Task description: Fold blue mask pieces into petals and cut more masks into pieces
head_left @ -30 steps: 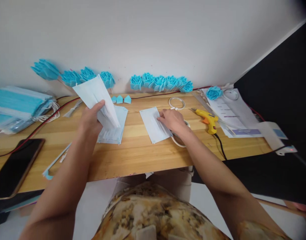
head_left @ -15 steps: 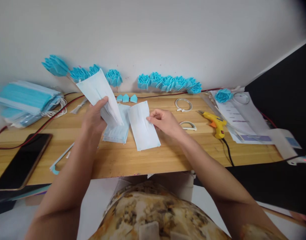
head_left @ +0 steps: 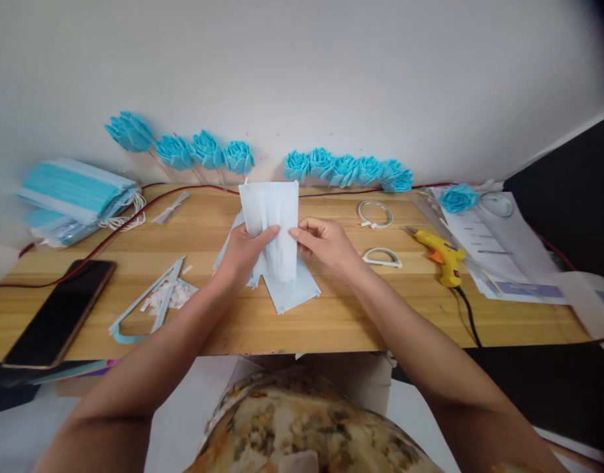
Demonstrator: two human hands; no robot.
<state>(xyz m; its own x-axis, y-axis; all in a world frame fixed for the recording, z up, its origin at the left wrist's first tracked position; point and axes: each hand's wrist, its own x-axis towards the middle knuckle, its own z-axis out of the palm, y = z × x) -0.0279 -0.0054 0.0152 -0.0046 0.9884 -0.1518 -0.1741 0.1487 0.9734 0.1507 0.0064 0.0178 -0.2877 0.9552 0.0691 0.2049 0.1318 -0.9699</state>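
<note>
My left hand [head_left: 242, 253] is closed around pale mask sheets [head_left: 272, 210], held upright over the middle of the table, thumb across the front. My right hand [head_left: 324, 243] pinches their right edge between thumb and fingers; how many sheets it grips I cannot tell. Beneath them, a loose mask sheet [head_left: 294, 295] lies slanted on the wood. More light-blue sheets lie partly hidden behind my left hand. Left of that forearm are cut blue-and-white strips [head_left: 168, 295] and a heap of small white scraps [head_left: 181, 294].
Blue flowers [head_left: 344, 171] on sticks lean along the wall. A mask stack [head_left: 75, 194] and a phone [head_left: 60, 315] occupy the left. Rightward lie a tape ring [head_left: 375, 215], a white half-round piece [head_left: 383, 257], a yellow glue gun [head_left: 444, 256] and papers [head_left: 499, 243].
My left hand has brought its sheets right and down, in front of my right hand. The right fingers now pinch their edge, and the sheet formerly at those fingers lies beneath.
</note>
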